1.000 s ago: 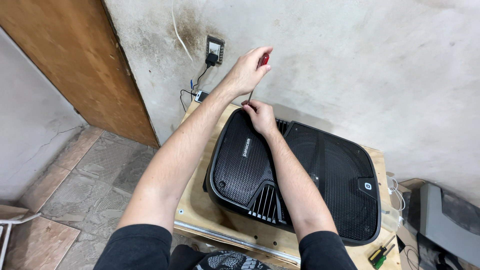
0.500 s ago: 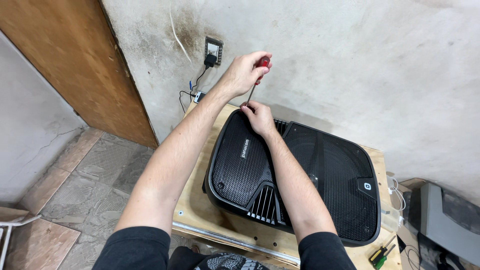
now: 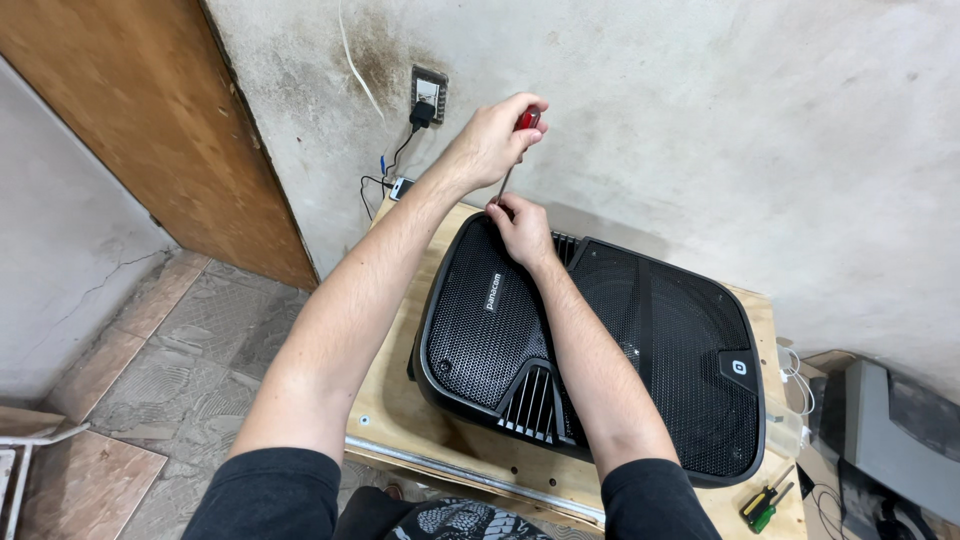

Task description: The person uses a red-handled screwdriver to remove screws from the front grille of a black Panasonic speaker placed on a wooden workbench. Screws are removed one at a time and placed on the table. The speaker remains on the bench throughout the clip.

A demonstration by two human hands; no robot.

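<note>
A large black speaker (image 3: 600,350) with a mesh grille lies flat on a plywood table (image 3: 410,425). My left hand (image 3: 490,140) is closed around the red handle of a screwdriver (image 3: 526,119), held upright over the speaker's far left corner. The thin shaft runs down to my right hand (image 3: 518,228), which rests on that corner and pinches the shaft near its tip. The tip itself is hidden by my fingers.
A wall socket (image 3: 427,95) with a black plug and cable sits on the stained wall behind. Two small screwdrivers (image 3: 765,500), yellow and green handled, lie at the table's front right corner. A wooden door (image 3: 150,120) stands at left, above a tiled floor. Grey equipment (image 3: 890,440) sits at right.
My left hand with the screwdriver handle has shifted slightly; both hands stay at the speaker's far left corner.
</note>
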